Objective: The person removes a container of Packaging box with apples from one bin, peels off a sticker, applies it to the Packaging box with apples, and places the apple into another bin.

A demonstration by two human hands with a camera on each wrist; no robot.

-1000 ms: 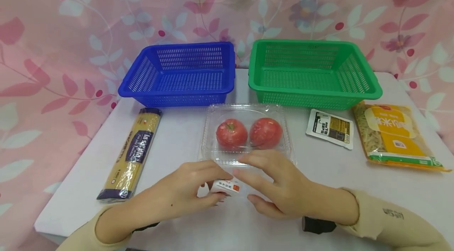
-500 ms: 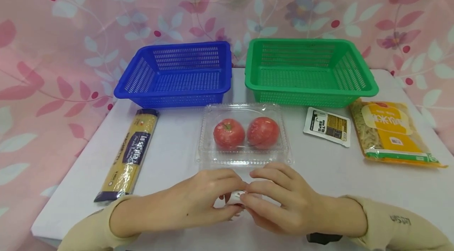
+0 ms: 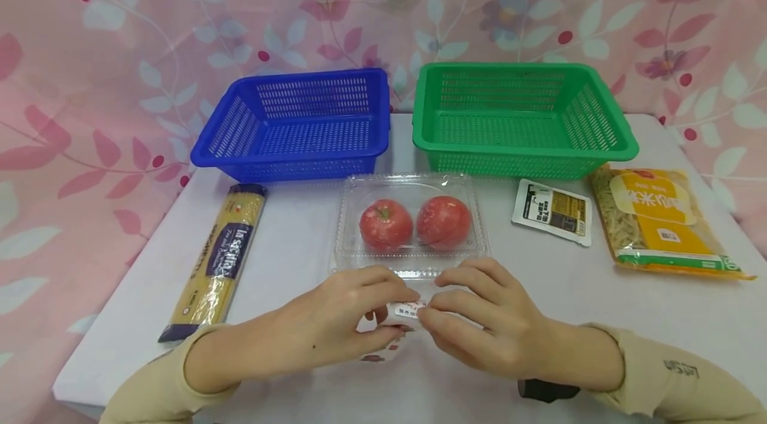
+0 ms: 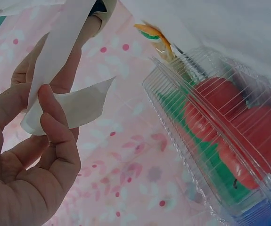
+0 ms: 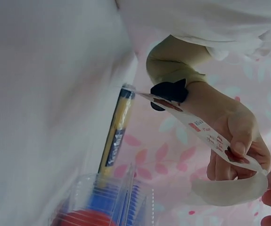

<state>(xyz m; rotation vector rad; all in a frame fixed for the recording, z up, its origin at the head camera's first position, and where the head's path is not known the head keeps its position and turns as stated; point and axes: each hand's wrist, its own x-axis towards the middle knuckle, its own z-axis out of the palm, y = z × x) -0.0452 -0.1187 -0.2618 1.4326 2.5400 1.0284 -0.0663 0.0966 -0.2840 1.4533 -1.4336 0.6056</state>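
My left hand [image 3: 356, 317] holds a white strip of printed labels [image 3: 404, 309] in front of the clear plastic box, thumb and forefinger on either side of it. Red and dark print shows on one face in the right wrist view; a plain pale tail [image 4: 86, 101] curls away from the fold. My right hand [image 3: 494, 331] meets the strip's right end, its thumb and forefinger pinching near the fold, partly hidden behind its own fingers. Just beyond both hands, the clear box [image 3: 349, 211] contains two red tomatoes [image 3: 386, 224] under its closed lid.
A blue basket [image 3: 287, 159] and a green basket [image 3: 527, 156] stand along the back. To the left lies a spaghetti pack [image 3: 224, 254]. On the right are a small white-edged pouch [image 3: 554, 212] and a yellow bag [image 3: 665, 221]. Floral cloth hangs behind.
My right hand has come left and closed in on the label strip. Both hands have shifted slightly, and more of the strip now hangs below my left hand.
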